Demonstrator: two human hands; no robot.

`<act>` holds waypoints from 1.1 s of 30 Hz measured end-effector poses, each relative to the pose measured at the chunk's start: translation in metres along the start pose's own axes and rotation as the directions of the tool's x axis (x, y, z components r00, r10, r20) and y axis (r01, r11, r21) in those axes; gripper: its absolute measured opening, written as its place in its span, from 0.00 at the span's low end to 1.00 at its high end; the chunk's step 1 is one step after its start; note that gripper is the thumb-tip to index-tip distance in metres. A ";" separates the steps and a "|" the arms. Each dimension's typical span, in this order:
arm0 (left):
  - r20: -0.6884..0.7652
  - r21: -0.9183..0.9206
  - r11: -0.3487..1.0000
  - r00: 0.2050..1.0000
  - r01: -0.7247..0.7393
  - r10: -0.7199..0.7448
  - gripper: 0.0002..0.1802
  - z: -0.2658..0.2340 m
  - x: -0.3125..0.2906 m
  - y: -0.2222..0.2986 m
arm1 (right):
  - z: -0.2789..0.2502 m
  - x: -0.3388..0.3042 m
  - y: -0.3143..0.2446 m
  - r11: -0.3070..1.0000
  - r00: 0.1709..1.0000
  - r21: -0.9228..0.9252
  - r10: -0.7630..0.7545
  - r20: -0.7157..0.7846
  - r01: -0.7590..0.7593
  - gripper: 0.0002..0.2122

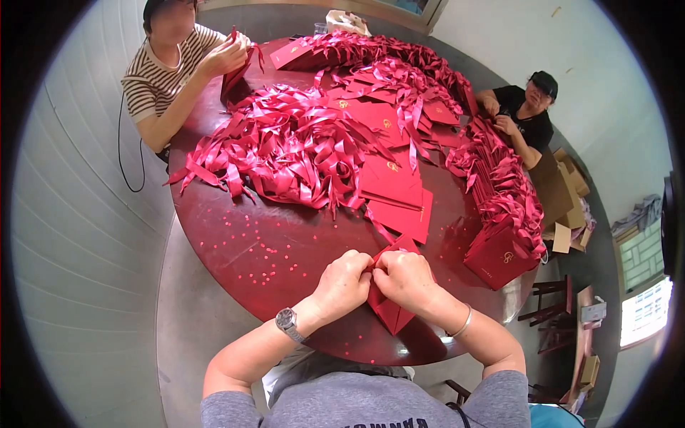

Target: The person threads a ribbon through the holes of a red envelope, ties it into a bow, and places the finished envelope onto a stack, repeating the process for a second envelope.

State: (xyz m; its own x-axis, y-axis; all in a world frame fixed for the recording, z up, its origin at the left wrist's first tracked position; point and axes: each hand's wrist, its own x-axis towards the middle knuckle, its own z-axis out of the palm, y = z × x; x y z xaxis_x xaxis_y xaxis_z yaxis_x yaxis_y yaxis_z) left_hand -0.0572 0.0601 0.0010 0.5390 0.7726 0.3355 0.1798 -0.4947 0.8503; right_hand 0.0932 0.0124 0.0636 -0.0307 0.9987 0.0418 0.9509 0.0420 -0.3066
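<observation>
left hand (344, 280) fingers pinch red paper bag (389, 308) | right hand (405, 278) fingers pinch it too

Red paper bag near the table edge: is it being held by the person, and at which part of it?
Yes. Both hands, left hand and right hand, pinch the red paper bag at its top edge, closest to the ribbon pile; its lower part rests on the round table.

Soft even daylight (fisheye-bent edges)
</observation>
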 end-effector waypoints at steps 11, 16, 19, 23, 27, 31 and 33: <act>-0.039 -0.030 0.997 0.997 -0.067 0.066 0.09 -0.003 0.000 0.003 | -0.009 -0.001 -0.007 0.910 0.989 0.395 0.145 -0.010 -0.129 0.06; -0.014 -0.098 0.987 0.991 -0.131 0.130 0.10 -0.006 0.001 0.002 | -0.018 0.004 -0.004 0.833 0.987 0.530 0.114 0.114 -0.157 0.08; 0.026 -0.173 0.980 0.995 -0.094 0.100 0.09 -0.009 0.002 0.005 | -0.020 0.006 0.002 0.860 0.977 0.485 0.069 0.203 -0.161 0.09; 0.083 -0.249 0.968 0.996 -0.007 0.028 0.07 -0.013 0.004 0.003 | -0.011 -0.003 0.003 0.934 0.999 0.355 -0.036 0.013 0.029 0.08; 0.305 -0.376 0.840 0.908 0.391 -0.286 0.11 -0.026 0.012 0.015 | -0.009 -0.016 0.002 0.971 0.993 0.212 -0.093 -0.074 0.106 0.09; 0.398 -0.354 0.782 0.839 0.513 -0.370 0.12 -0.024 0.018 0.011 | -0.007 -0.023 0.008 0.976 0.985 0.147 -0.149 -0.090 0.161 0.09; 0.538 -0.256 0.831 0.787 0.494 -0.302 0.10 -0.032 0.025 0.013 | -0.008 -0.026 0.011 0.974 0.985 0.156 -0.157 -0.065 0.165 0.09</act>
State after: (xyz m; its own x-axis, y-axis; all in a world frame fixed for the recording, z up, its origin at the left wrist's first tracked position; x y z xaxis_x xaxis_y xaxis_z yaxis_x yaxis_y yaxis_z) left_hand -0.0675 0.0859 0.0335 0.8125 0.5433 -0.2112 0.2052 0.0725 0.9760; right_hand 0.1068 -0.0137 0.0672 -0.1595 0.9756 0.1510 0.8729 0.2108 -0.4401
